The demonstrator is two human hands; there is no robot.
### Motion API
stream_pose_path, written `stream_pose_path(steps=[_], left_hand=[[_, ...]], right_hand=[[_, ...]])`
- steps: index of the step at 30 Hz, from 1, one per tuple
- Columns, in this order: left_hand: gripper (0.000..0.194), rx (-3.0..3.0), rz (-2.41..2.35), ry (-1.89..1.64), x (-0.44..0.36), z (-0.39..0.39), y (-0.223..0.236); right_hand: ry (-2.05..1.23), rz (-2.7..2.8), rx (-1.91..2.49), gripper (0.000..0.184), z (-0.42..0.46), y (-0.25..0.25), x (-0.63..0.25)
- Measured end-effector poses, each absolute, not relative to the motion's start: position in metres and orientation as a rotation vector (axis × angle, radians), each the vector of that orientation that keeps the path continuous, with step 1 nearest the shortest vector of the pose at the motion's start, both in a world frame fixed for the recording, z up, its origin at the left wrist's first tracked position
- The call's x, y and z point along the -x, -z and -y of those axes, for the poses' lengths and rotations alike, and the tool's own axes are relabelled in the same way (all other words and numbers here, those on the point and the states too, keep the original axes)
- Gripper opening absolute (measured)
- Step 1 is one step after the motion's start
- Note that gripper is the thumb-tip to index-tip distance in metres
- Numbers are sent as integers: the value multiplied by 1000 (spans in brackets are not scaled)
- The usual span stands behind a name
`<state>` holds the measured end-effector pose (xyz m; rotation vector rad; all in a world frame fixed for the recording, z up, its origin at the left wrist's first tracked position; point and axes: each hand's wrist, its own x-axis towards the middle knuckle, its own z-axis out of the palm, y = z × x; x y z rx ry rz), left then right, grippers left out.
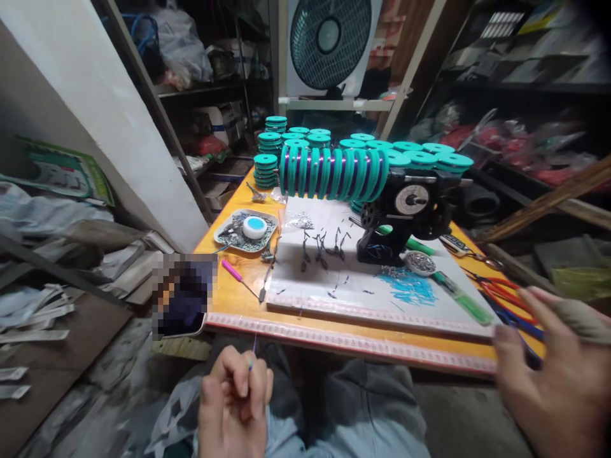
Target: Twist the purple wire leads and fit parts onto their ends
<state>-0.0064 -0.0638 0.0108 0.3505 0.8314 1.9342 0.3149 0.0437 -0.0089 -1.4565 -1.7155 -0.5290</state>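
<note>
my left grip [236,394] is closed, fingertips pinched together on a thin purple-and-blue strand of thread or wire [251,364], probably so that so slight a thing stays under control. the strand lies right between my fingertips, its free end rising above them toward the edge of the orange wooden desk [223,298]. my right grip [558,362] is blurred but spread wide, thumb apart from the fingers; i see nothing held in it. just beyond it sit the red-orange looped tool handles [499,299], likely kept at that side for easy reach. well ahead of my left grip and to its right, the row of teal round spools wound with purple [334,173] hangs sideways from the small black metal machine [382,245], presumably so each spool can turn freely.
</note>
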Motion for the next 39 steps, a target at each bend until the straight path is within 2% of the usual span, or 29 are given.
stream_pose_path(steps=[1,3,4,7,10,12,13,14,16,18,20,21,23,25,27,35,37,39], left_hand=[[48,-352,-843,-1926,5,64,-12],[50,-381,-864,-1886,7,66,-14],[51,-404,-876,-1858,9,67,-15],[54,-479,-906,-1790,21,66,-19],[55,-529,-909,-1773,30,54,-22],[56,-624,-903,-1773,31,41,-20],[56,-730,-902,-1794,29,35,-19],[56,-864,-919,-1830,28,29,-17],[58,-1130,-991,-1903,26,22,-14],[59,-1225,-1105,-1936,24,20,-15],[62,-1055,-1175,-1905,23,19,-20],[63,-902,-1147,-1874,23,18,-23],[62,-568,-968,-1784,20,15,-30],[59,-301,-731,-1704,17,11,-37],[57,-117,-592,-1677,14,9,-43],[64,67,-479,-1708,12,11,-52],[60,-26,-497,-1733,11,11,-45],[55,-194,-605,-1779,11,13,-36]], right_hand=[[455,1832,1246,60,-36,0,-281],[-151,2178,809,76,-25,-19,-214],[-419,2325,625,78,-25,-28,-185],[-813,2531,436,67,-35,-49,-129],[-1341,2249,448,40,-44,-58,-111],[-1789,1783,421,41,-44,-57,-106],[-1909,1570,420,46,-42,-56,-103],[-1928,1446,436,52,-41,-53,-100],[-1697,1544,487,57,-40,-48,-95],[-1292,1848,489,52,-39,-42,-93],[-1073,1986,465,40,-38,-38,-92],[-1122,1946,492,32,-37,-37,-91],[-1459,1666,577,20,-35,-37,-86],[-1786,1293,588,17,-32,-39,-79],[-1944,1046,526,21,-31,-41,-73],[-2008,867,535,23,-30,-44,-67],[-1925,984,589,20,-32,-43,-69],[-1686,1267,646,18,-34,-43,-72]])
